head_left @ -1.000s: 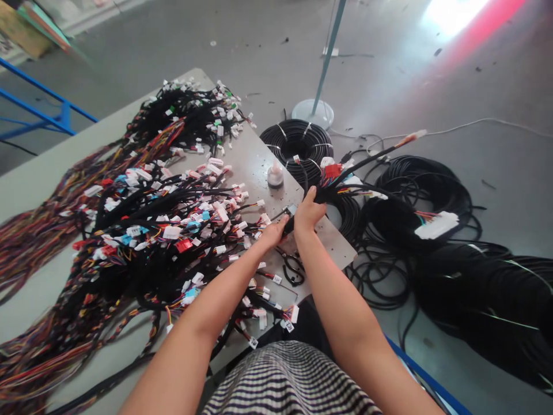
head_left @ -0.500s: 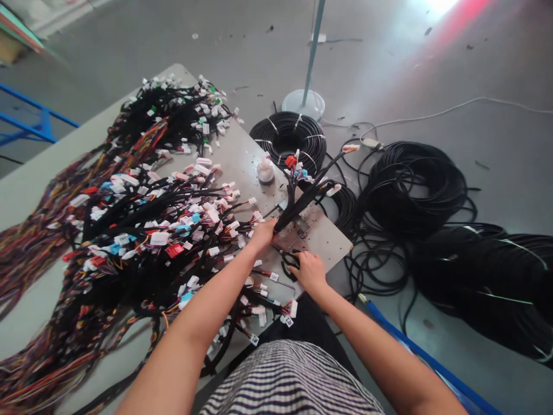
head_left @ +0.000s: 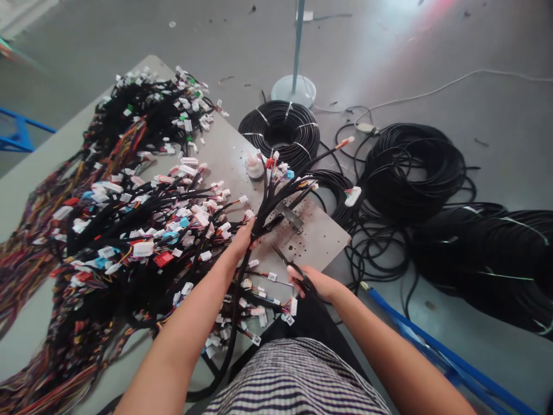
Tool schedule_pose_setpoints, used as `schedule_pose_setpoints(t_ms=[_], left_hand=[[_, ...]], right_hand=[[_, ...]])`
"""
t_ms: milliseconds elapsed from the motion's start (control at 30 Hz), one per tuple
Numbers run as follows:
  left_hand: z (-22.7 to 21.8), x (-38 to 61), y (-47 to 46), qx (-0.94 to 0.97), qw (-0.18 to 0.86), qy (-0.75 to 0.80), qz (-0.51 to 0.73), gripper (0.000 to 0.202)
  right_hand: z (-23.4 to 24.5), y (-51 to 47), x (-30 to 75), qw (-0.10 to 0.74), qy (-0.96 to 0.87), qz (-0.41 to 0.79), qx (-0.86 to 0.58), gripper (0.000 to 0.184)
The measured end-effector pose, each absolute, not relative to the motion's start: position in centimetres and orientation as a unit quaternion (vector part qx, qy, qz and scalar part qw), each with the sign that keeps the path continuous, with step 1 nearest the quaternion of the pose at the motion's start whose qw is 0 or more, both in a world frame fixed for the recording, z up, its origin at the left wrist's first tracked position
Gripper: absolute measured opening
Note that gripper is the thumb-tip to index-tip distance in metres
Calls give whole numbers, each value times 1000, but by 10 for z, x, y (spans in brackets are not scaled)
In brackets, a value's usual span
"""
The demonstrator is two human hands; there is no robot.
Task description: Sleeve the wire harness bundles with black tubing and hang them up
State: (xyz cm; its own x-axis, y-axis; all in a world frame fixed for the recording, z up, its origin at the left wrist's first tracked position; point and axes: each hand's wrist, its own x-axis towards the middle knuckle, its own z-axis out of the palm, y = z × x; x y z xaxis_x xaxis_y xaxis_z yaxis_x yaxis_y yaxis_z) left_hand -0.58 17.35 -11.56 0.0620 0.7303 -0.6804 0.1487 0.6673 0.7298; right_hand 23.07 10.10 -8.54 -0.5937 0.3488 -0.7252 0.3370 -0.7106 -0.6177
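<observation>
My left hand [head_left: 244, 237] is closed around a black-wrapped wire harness [head_left: 268, 203], just below where it fans into branches. White, red and blue connectors tip those branches, which reach up and right over the table corner. The harness's thick black trunk hangs down from my fist toward the table's near edge. In my right hand [head_left: 313, 282] is a pair of dark scissors [head_left: 283, 255], blades pointing up and left, a short way from the harness. Under the branches a flat metal piece [head_left: 290, 218] lies on the table among black scraps.
Piled harnesses with many connectors [head_left: 142, 230] cover the left of the table [head_left: 322, 245]. A small jar [head_left: 254, 166] stands near its far edge. Coils of black tubing [head_left: 415, 173] lie on the floor at right, near a pole's round base [head_left: 294, 92] and a blue frame [head_left: 410, 331].
The harness in my left hand has shifted left, and its branches have spread apart. My right hand has drawn down and right with the scissors, away from the harness. The view has shifted slightly.
</observation>
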Motion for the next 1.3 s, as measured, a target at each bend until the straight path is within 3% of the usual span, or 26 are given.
schedule_pose_setpoints(t_ms=[167, 333, 467, 633, 733, 833, 900, 1000, 1067, 1233, 1300], left_hand=[[-118, -3, 171, 307, 646, 647, 265, 76], [-113, 3, 171, 300, 632, 656, 282, 73], [-99, 4, 174, 319, 600, 684, 267, 67], [-59, 12, 164, 428, 605, 640, 205, 67], [-32, 28, 150, 490, 666, 530, 188, 63], [-14, 47, 141, 482, 738, 450, 141, 54], [-8, 58, 139, 433, 795, 411, 108, 51], [-1, 68, 137, 375, 858, 346, 60, 52], [5, 75, 130, 404, 843, 348, 65, 49], [18, 99, 97, 613, 590, 477, 219, 33], [17, 110, 90, 653, 518, 508, 219, 32]], right_hand=[[-91, 125, 208, 54, -327, 832, -445, 77], [-89, 153, 188, 26, -328, 835, -441, 64], [-91, 147, 191, -37, -362, 754, -547, 51], [-83, 122, 223, -83, -575, 582, -569, 36], [-62, 127, 234, 82, -541, 621, -561, 26], [-40, 144, 228, 340, -295, 687, -571, 39], [-30, 151, 220, 442, -189, 670, -565, 36], [-21, 147, 218, 487, -208, 650, -546, 38], [-16, 138, 222, 513, -230, 615, -552, 37], [-2, 130, 228, 582, -183, 510, -606, 34], [2, 135, 228, 577, -182, 505, -615, 34]])
